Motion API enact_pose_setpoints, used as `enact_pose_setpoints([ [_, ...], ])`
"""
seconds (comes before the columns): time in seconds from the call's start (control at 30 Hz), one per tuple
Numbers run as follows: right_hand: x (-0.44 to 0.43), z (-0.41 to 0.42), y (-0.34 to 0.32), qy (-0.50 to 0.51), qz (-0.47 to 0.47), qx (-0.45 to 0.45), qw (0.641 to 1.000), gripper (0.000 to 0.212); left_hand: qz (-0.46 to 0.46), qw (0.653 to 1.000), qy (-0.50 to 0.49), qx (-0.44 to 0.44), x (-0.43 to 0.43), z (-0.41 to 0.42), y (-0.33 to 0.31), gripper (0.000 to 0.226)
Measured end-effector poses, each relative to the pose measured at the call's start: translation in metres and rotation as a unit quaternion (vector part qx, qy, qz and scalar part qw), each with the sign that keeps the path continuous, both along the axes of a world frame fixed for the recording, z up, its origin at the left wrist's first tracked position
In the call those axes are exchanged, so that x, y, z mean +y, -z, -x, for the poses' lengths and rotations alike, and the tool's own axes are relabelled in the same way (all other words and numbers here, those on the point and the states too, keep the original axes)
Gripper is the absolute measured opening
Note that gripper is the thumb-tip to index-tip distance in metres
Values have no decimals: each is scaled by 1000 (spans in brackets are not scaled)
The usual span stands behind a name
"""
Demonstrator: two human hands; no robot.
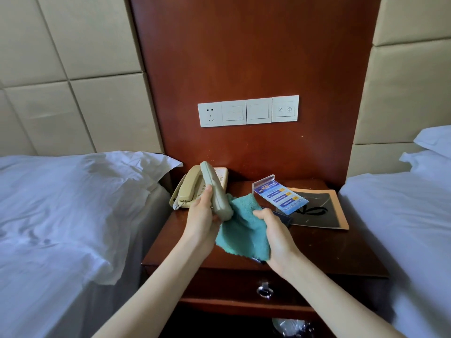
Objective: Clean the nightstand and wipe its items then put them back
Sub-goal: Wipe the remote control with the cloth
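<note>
My left hand (202, 215) grips a pale grey-green remote control (216, 191), held tilted above the dark wooden nightstand (317, 252). My right hand (273, 230) holds a teal cloth (246, 228), bunched against the remote's lower end. A beige telephone (190, 189) sits at the nightstand's back left corner. An acrylic sign with a blue card (280, 196) leans at the back middle. It lies over a black and tan booklet (322, 211). A small dark object (284, 219) is partly hidden behind my right hand.
Beds with white linen flank the nightstand, left bed (61, 215) and right bed (402, 228). A row of white wall switches and a socket (247, 112) sits on the wooden panel above. The drawer has a ring pull (264, 290). A crumpled clear item (290, 325) lies below.
</note>
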State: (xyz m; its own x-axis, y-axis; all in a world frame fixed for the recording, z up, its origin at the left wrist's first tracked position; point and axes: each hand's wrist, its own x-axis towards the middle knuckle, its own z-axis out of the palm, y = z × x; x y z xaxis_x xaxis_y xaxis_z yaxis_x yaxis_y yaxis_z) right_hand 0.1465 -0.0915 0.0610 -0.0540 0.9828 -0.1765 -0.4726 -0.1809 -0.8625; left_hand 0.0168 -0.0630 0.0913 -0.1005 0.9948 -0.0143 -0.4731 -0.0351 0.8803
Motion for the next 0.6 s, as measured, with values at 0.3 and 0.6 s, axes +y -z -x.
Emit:
enact_pose_setpoints([
  [0.3, 23, 2, -3, 33, 10, 69, 997, 21, 70, 996, 9, 48, -1, 44, 15, 21],
  [0.6, 35, 43, -4, -28, 12, 75, 997, 31, -18, 925, -82, 370, -25, 103, 26, 23],
])
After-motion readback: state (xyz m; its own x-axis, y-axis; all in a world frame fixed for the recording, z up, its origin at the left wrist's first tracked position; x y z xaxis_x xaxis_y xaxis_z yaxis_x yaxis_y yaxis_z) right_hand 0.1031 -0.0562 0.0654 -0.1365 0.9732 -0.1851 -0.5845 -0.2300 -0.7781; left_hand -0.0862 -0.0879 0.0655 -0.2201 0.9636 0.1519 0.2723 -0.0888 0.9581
